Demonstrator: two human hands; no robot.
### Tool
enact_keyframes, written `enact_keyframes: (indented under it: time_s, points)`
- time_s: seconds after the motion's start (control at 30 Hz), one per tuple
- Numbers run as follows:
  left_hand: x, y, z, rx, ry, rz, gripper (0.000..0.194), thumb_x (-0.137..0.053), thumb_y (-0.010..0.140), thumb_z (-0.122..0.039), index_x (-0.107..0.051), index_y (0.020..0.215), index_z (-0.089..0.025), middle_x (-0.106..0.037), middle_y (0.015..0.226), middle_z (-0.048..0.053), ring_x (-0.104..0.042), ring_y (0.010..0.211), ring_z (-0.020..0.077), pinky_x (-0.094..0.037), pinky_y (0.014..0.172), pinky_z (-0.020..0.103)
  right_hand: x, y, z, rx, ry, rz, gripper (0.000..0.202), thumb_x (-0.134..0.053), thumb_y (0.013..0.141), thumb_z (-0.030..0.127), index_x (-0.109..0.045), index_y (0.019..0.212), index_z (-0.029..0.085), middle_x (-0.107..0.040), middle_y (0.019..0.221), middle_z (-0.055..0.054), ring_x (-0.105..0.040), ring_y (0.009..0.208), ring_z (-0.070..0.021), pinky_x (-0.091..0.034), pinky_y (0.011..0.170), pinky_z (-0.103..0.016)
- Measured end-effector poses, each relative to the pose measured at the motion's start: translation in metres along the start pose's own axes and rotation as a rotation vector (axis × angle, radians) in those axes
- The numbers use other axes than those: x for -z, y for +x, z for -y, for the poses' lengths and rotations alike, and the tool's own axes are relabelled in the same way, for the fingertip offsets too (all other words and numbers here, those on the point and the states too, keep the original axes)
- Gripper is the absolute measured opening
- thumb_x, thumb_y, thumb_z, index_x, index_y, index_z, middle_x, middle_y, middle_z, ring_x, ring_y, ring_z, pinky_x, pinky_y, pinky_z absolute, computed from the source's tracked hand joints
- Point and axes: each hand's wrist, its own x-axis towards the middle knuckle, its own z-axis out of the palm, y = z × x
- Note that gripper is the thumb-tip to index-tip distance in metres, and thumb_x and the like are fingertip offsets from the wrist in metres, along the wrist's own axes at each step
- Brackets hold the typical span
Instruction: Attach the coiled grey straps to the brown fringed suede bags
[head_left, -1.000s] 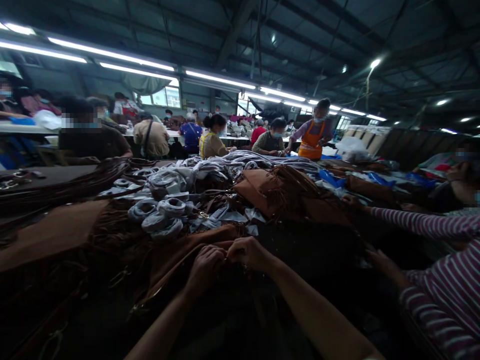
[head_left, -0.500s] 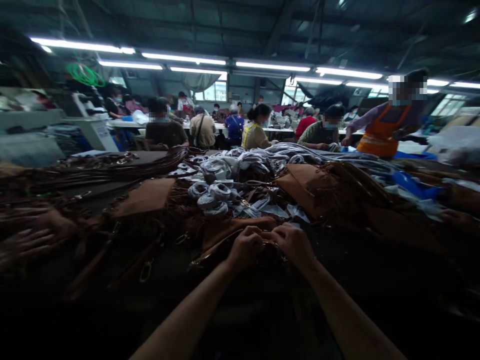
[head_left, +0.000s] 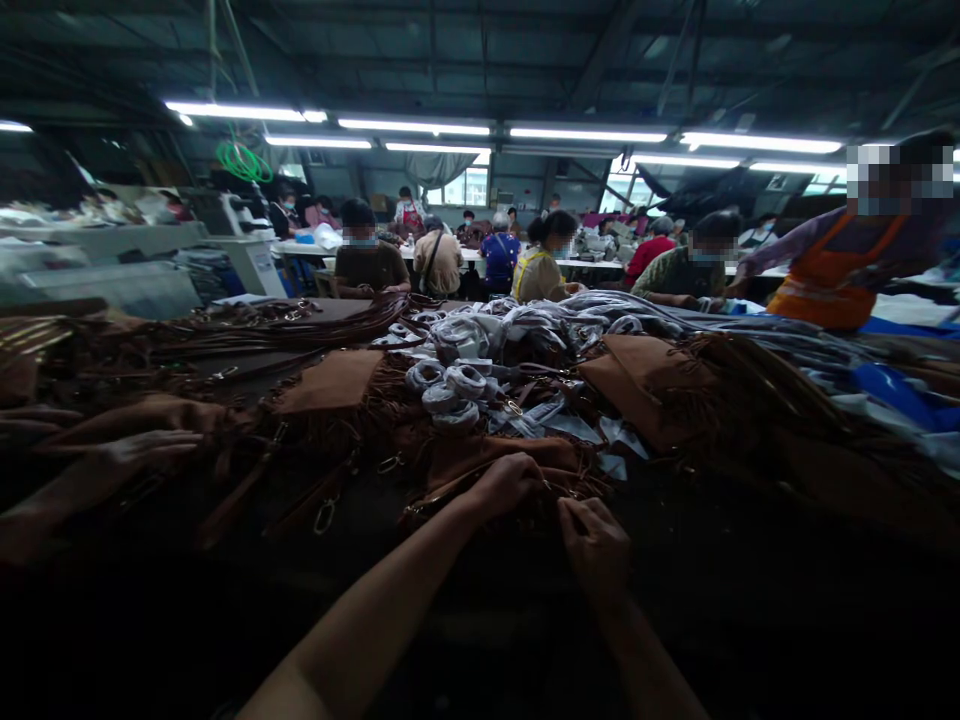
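Head view, hands: your left hand [head_left: 506, 487] and right hand [head_left: 596, 540] sit lower centre, both pinched shut on the brown bag [head_left: 480, 462].
Bag: lies mid-frame before the grey rolls [head_left: 450, 390].
Progress: the work at its edge looks under way, not finished.
Left edge: a co-worker's hand [head_left: 142, 450].

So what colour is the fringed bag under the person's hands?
Brown, like suede; the fringed bag shows best in the head view.

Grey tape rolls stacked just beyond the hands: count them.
4 show: top left, top right, middle, bottom. More rolls lie in the grey heap behind; some may be hidden.
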Motion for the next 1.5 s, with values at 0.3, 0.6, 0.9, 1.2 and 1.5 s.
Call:
enact_keyframes:
  time_s: [0.3,0.6,0.9,1.2,1.5]
  points:
    - [0.001,-0.002,-0.005,0.015,0.024,-0.007,0.010,-0.063,0.075,-0.019,-0.069,0.082,-0.015,-0.068,0.085,0.004,-0.061,0.081,0.0173,-0.045,0.075,0.026,-0.006,-0.003,0.005,-0.021,-0.150,0.037,0.027,-0.047,0.092,0.030,-0.071,0.086,0.018,-0.063,0.077,-0.005,-0.058,0.070,-0.0143,-0.042,0.068,-0.024]
    - [0.000,0.001,-0.001,0.064,-0.200,-0.005,0.015,-0.065,0.074,-0.027,-0.067,0.080,-0.013,-0.066,0.075,0.001,-0.058,0.070,0.0135,-0.043,0.064,0.023,-0.014,0.001,0.014,0.014,-0.371,0.108,0.029,-0.044,0.093,0.025,-0.070,0.081,0.020,-0.062,0.074,-0.005,-0.057,0.071,-0.0153,-0.037,0.067,-0.025]
    - [-0.010,0.013,-0.017,0.268,-0.602,-0.265,0.024,-0.076,0.056,-0.026,-0.061,0.069,-0.012,-0.060,0.065,-0.001,-0.054,0.060,0.0101,-0.041,0.057,0.021,0.000,0.029,0.026,-0.135,-0.298,0.123,0.028,-0.052,0.089,0.044,-0.069,0.103,0.026,-0.066,0.090,-0.004,-0.061,0.069,-0.0153,-0.036,0.057,-0.025]
    - [-0.002,0.019,-0.010,0.327,-0.663,-0.423,0.021,-0.069,0.062,-0.019,-0.059,0.079,-0.014,-0.060,0.071,-0.001,-0.055,0.064,0.0102,-0.043,0.062,0.021,-0.023,0.060,0.034,-0.121,-0.243,0.146,0.027,-0.047,0.091,0.037,-0.072,0.089,0.025,-0.069,0.091,-0.004,-0.062,0.064,-0.0121,-0.033,0.052,-0.024]
    - [0.065,0.030,-0.009,0.132,0.127,-0.407,0.016,-0.057,0.082,-0.026,-0.061,0.094,-0.017,-0.065,0.088,0.005,-0.059,0.081,0.0187,-0.045,0.077,0.031,-0.034,0.055,0.017,-0.105,-0.185,0.168,0.029,-0.044,0.094,0.036,-0.069,0.097,0.024,-0.070,0.095,-0.003,-0.065,0.076,-0.0159,-0.038,0.062,-0.025]
